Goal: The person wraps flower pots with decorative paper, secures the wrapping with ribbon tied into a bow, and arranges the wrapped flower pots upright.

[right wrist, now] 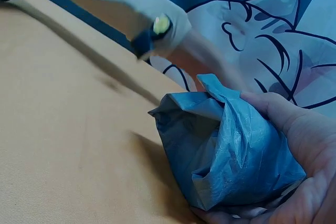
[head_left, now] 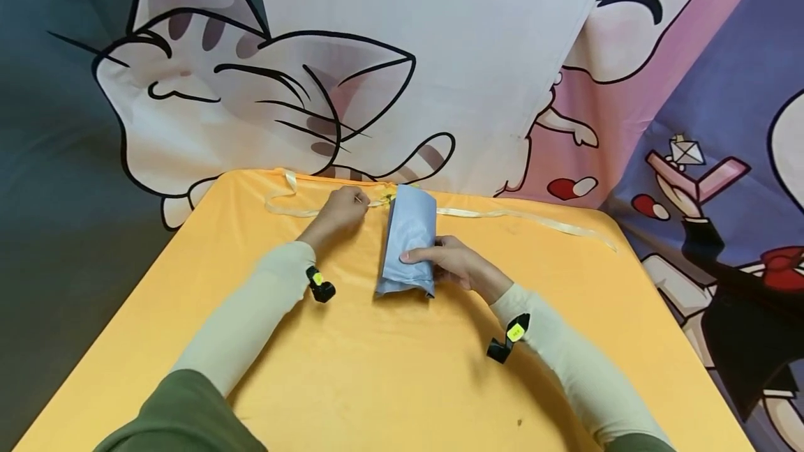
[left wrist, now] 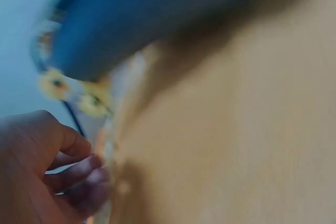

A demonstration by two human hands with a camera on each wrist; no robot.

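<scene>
A flower bouquet wrapped in blue paper [head_left: 411, 236] lies lengthwise in the middle of the head view, its folded, open paper end toward me. Small yellow flowers [left wrist: 93, 103] show past its far end in the left wrist view. My right hand [head_left: 461, 264] grips the wrap from the right, thumb on top and fingers beneath. Left of the flowers, my left hand [head_left: 339, 211] is over a pale ribbon [head_left: 292, 213], fingers curled near the thumb. I cannot tell whether these fingers pinch the ribbon. The ribbon runs behind the bouquet and out to the right.
A yellow cloth covers the table [head_left: 352, 382], whose far edge lies just beyond the ribbon. Behind it hangs a printed curtain [head_left: 477, 75] with a cartoon cat. A small dark speck [head_left: 519, 423] is on the cloth at the front right.
</scene>
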